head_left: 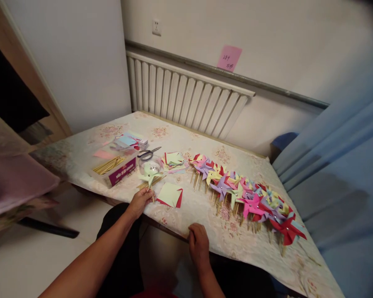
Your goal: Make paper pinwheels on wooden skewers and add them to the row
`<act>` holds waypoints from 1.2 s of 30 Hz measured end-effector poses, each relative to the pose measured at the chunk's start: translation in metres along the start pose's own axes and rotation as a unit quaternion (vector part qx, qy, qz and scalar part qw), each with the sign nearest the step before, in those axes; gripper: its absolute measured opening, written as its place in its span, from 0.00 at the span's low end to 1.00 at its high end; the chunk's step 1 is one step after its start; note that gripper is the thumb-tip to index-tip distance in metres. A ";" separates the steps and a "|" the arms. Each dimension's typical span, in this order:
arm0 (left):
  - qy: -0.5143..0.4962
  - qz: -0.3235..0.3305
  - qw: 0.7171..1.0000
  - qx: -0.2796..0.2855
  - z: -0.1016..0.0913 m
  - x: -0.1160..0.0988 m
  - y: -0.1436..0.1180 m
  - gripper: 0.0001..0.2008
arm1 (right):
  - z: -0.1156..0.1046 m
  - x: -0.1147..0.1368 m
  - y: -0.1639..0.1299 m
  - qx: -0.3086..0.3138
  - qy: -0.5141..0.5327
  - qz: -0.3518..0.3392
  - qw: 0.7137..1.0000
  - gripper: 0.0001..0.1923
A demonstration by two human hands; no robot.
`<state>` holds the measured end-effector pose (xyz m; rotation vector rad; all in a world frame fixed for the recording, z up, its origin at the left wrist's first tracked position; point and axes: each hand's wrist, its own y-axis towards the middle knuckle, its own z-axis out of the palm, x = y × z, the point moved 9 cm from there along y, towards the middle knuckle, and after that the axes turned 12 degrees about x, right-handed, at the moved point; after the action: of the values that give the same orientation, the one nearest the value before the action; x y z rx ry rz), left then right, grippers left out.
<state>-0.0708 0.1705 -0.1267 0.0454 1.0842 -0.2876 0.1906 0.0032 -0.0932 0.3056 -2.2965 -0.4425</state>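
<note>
My left hand is at the table's near edge, gripping the stick of a pale green paper pinwheel that stands above it. My right hand rests on the table's front edge with fingers curled and nothing in it. Between the two hands lie a pale green paper square on red squares. A long row of finished pinwheels in pink, purple, yellow, green and red runs from the table's middle toward the right corner.
A floral cloth covers the table. A box of wooden sticks, scissors, a clear round container, a stack of cut papers and coloured sheets lie at the left. A radiator stands behind; a blue curtain hangs right.
</note>
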 end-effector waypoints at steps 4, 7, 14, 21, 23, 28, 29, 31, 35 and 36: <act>0.000 0.001 1.000 -0.008 0.000 -0.002 -0.001 0.16 | -0.002 0.002 0.000 -0.009 -0.010 -0.005 1.000 0.13; -0.006 0.000 1.000 -0.014 0.001 -0.003 -0.002 0.16 | -0.002 0.003 0.000 -0.011 -0.013 -0.008 1.000 0.13; -0.018 0.002 1.000 -0.006 0.004 -0.004 -0.004 0.16 | 0.001 0.000 -0.002 -0.006 -0.009 -0.006 1.000 0.13; -0.016 0.000 1.000 -0.001 0.001 0.000 -0.002 0.16 | 0.002 -0.002 -0.004 -0.006 -0.008 -0.006 1.000 0.13; -0.015 0.000 1.000 0.000 0.000 0.000 -0.002 0.15 | 0.002 -0.002 -0.004 -0.005 -0.009 -0.006 1.000 0.13; -0.021 -0.001 1.000 0.001 0.001 0.000 -0.002 0.16 | 0.002 -0.002 -0.003 -0.007 -0.014 -0.007 1.000 0.13; -0.022 0.000 1.000 0.002 0.001 0.000 -0.002 0.16 | 0.002 -0.002 -0.003 -0.007 -0.014 -0.007 1.000 0.13; -0.022 0.001 1.000 0.005 0.002 0.000 -0.002 0.16 | 0.002 -0.001 -0.002 -0.007 -0.015 -0.008 1.000 0.13; -0.021 0.002 1.000 0.009 0.001 0.002 0.000 0.16 | 0.000 0.001 -0.002 -0.011 -0.016 -0.009 1.000 0.13; -0.020 0.003 1.000 0.010 0.000 0.003 0.000 0.16 | 0.000 0.001 -0.002 -0.011 -0.015 -0.009 1.000 0.12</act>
<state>-0.0694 0.1699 -0.1290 0.0608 1.0403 -0.2938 0.1898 0.0011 -0.0931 0.3109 -2.3190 -0.4832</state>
